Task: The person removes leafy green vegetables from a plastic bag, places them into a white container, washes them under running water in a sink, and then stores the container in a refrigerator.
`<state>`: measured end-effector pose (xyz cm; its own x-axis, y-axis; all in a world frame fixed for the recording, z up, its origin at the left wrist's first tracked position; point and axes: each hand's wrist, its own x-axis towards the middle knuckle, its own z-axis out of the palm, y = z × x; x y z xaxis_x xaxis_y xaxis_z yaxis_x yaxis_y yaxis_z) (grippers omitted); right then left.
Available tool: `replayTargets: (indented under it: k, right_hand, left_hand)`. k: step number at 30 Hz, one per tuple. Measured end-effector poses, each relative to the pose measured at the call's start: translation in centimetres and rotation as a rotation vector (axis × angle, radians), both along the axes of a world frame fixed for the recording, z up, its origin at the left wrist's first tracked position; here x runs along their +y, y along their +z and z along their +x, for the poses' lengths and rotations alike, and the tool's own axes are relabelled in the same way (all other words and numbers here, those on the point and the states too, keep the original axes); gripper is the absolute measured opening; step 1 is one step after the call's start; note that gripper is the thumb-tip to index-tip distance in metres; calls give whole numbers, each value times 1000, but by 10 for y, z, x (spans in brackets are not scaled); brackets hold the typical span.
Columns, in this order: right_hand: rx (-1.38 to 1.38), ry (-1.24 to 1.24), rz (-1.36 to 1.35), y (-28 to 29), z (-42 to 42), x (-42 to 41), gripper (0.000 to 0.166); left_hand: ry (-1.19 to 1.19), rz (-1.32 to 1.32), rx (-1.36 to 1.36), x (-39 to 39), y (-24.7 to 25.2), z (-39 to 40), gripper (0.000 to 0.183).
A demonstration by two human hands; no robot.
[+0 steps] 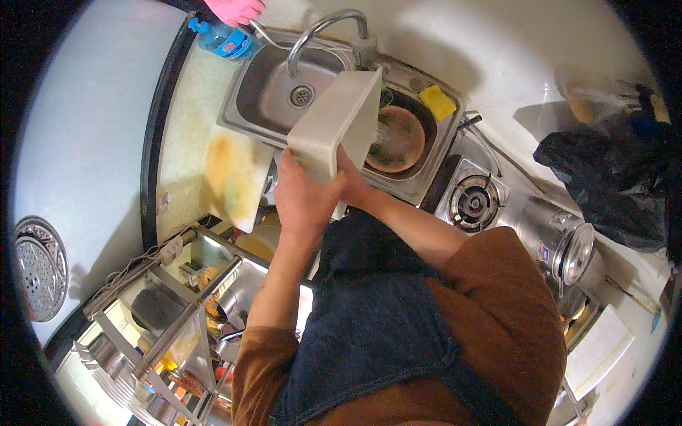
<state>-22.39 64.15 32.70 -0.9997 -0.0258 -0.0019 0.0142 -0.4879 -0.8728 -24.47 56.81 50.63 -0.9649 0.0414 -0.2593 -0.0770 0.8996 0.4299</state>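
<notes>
My left hand (301, 191) and my right hand (349, 178) grip the near end of a white plastic bin (325, 114). The bin is tipped on its side above the divider of a double steel sink, its opening facing the right basin. In that basin lies a round brownish pan or bowl (397, 139) with what looks like water in it. A yellow sponge or cloth (437, 103) rests on the basin's back right corner. Over the left basin (261, 90) arches a chrome faucet (326, 24). Part of the right basin is hidden behind the bin.
A blue-labelled bottle (224, 41) and pink rubber gloves (235, 9) are at the back left. A stained cutting board (234, 175) lies left of my hands. Right of the sink are a gas burner (474, 202), a lidded steel pot (575, 253) and a black plastic bag (602, 186).
</notes>
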Motion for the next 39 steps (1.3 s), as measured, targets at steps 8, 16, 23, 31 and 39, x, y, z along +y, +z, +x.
replayTargets:
  k: [8,16,23,31,39]
  right_hand:
    - [45,75,-166,6,7,14,92]
    - [27,55,-130,15,8,21,89]
    - [108,-30,939,55,-2,55,87]
    - [17,60,955,28,-27,86,77]
    - [39,242,1338,91,-59,80,97]
  left_hand:
    - [-50,-105,41,23,15,9,107]
    - [-93,-82,116,26,25,18,105]
    - [115,83,-96,-22,7,-10,94]
    - [361,967,-459,-116,-66,12,69]
    - [586,1183,-518,-143,-94,45,67]
